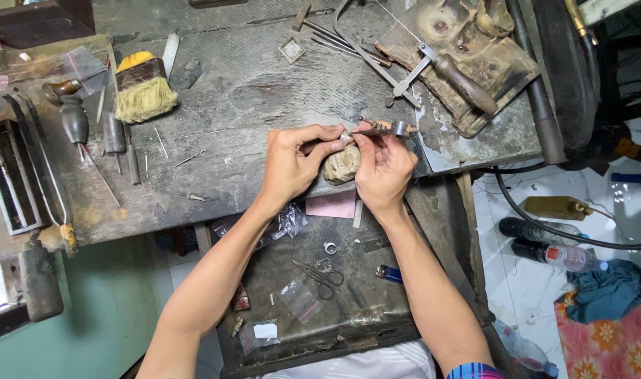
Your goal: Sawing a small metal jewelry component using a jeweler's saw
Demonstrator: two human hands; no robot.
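My left hand (292, 163) and my right hand (383, 170) meet at the front edge of a worn workbench (243, 105), above a rounded, frayed wooden peg (340, 165). My left fingertips pinch a tiny pale piece (345, 140); it is too small to tell what it is. My right hand grips a thin metal hand tool (387, 129) whose tip touches that piece. Below my forearms is a dark pull-out tray (348, 319) holding a small ring (330, 248), scissors (322, 276), a blue lighter (389, 274) and small plastic bags.
A yellow brush (143, 85), gravers and files (113, 137) lie at the left of the bench. A jeweller's saw (411, 67) and a scorched block (468, 52) are at the back right. Hoses (566, 228), bottles (545, 242) and cloths (604, 291) sit on the tiled floor at right.
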